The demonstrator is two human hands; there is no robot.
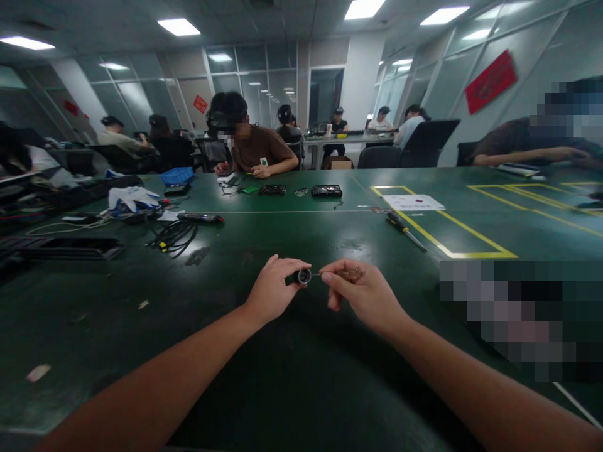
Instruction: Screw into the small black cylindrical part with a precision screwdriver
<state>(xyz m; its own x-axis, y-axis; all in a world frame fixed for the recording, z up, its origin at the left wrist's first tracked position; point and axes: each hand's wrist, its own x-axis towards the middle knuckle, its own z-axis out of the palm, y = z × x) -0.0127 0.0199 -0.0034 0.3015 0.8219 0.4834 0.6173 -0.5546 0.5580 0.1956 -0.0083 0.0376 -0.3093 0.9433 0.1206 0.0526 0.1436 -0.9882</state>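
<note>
Between the thumb and fingers of my left hand [276, 285] is a small dark cylinder with a round, silvery open end [304, 275] turned toward me. My right hand [358, 289] pinches a thin screwdriver [351, 273] with a clear, brownish handle. Its slim metal shaft points left, and the tip is close to the cylinder's rim; I cannot tell whether they touch. Both hands are above the green tabletop [292, 376], near the middle of the view.
A yellow-and-black screwdriver [405, 231] lies beyond my right hand, by yellow tape [475, 238] and a white sheet [412, 202]. Coiled black cables [176, 238], a dark handheld tool [200, 218] and white-blue gloves [133, 199] lie left. A person [259, 147] works opposite, another sits right.
</note>
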